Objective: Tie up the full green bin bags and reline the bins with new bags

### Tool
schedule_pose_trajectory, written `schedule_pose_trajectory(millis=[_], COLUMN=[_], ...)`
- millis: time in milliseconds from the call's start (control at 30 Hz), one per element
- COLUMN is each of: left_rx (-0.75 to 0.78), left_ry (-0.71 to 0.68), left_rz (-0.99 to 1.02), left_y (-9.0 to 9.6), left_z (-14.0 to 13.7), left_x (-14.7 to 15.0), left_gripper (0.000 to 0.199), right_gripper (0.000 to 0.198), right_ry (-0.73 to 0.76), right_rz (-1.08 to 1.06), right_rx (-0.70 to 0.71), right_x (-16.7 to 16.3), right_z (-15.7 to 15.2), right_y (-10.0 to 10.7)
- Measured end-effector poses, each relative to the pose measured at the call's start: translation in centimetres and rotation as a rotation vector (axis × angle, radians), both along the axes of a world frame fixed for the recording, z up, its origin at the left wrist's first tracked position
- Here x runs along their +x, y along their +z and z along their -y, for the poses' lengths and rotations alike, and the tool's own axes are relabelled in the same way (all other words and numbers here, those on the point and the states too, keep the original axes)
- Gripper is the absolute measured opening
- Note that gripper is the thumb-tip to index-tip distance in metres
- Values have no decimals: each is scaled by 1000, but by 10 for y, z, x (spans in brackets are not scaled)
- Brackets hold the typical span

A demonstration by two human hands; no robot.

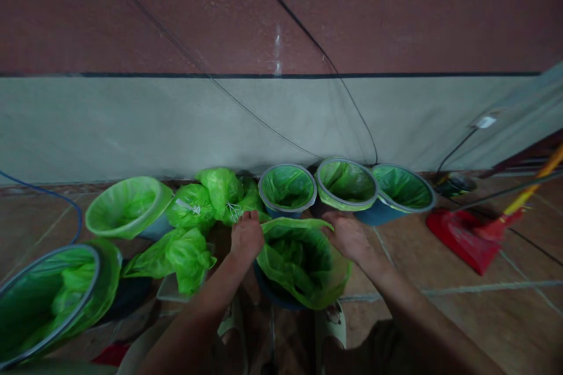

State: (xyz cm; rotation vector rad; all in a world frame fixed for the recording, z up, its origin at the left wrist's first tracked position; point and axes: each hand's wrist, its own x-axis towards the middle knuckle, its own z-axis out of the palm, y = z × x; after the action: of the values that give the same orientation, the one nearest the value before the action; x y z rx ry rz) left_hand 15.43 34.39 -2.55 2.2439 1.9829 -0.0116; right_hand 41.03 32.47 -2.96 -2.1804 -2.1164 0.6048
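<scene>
A green plastic bag (334, 281) lines a dark blue bin (279, 299) that stands between my feet, its upper edge draped loosely over the rim. My left hand (247, 235) is closed on the bag's left edge. On the far right side, my right hand (347, 234) grips the same edge with fingers curled. The bag's mouth is spread between both hands, and its inside looks dark and crumpled. Just beyond stand a lined bin with a grey rim (288, 209) and another lined bin (347, 205) beside it.
A third lined bin (398, 214) stands right of those, near a red dustpan (466, 234). Tied green bags (191, 205) lie to the left, between a pale lined bin (101, 228) and a large grey-rimmed bin (94, 263). Cables (281, 135) hang along the wall.
</scene>
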Motion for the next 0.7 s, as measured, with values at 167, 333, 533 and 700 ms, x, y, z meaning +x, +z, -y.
schedule_pose_trajectory(millis=[167, 333, 533, 700], left_rx=[-272, -378, -368, -331], left_ry=[-590, -737, -680, -656], left_rz=[140, 22, -17, -74], left_y=[-17, -72, -75, -79], left_z=[48, 70, 64, 62], left_x=[17, 9, 12, 15], left_gripper=[25, 31, 42, 58], right_gripper=[28, 30, 15, 23], right_ry=[517, 706, 567, 515], right_rz=[-128, 173, 141, -139], right_rx=[-208, -194, -186, -222], right_x=[-29, -41, -27, -13], right_z=[57, 96, 84, 58], right_y=[-10, -47, -68, -42])
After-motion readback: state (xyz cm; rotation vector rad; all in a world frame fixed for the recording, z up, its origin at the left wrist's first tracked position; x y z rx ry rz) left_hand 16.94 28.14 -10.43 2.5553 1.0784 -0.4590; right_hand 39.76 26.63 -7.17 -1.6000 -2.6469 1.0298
